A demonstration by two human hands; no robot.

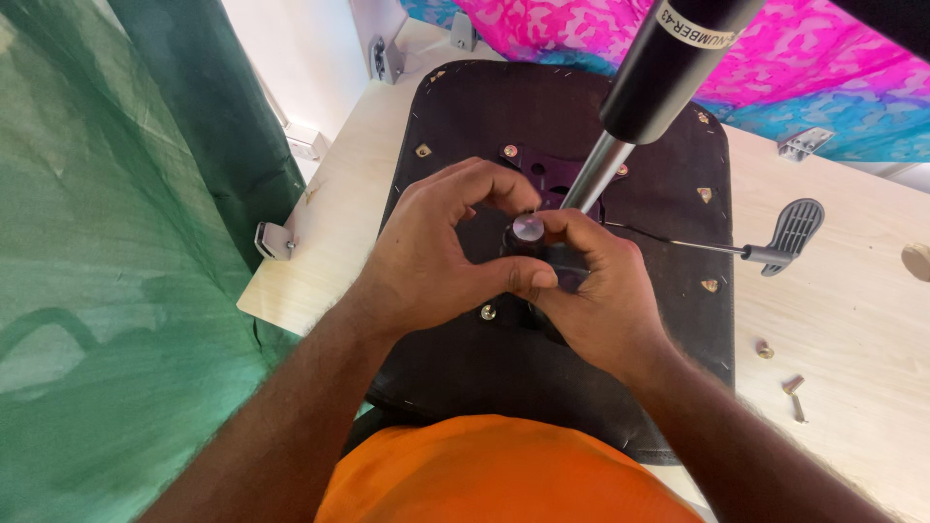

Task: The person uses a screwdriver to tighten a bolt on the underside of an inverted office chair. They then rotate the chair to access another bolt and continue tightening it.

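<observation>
Hands meet over the middle of an upturned black seat base (465, 378) that lies flat on the desk (852, 320), underside up so that its fittings can be reached. The left hand (436, 257) arches over the centre with thumb and forefinger curled toward a small round silver knob (528, 227); the right hand (596, 291) closes beside it, fingertips pinching at the same knob, apparently to steady it. Both hands are together and clamped on this part. A gas lift cylinder (644, 87), black above and bright metal below, rises at a slant from the dark mechanism plate (542, 174) just behind the knob. A thin rod with a grey paddle lever (790, 232) projects from the mechanism toward the right edge of the desk. Loose bolts (790, 387) lie on the pale wood near the right edge, kept within reach but apart from the seat. Metal brackets (804, 143) sit at the far edge. Green cloth (116, 242) hangs along the left side; pink and blue patterned fabric (804, 68) covers the far side.
</observation>
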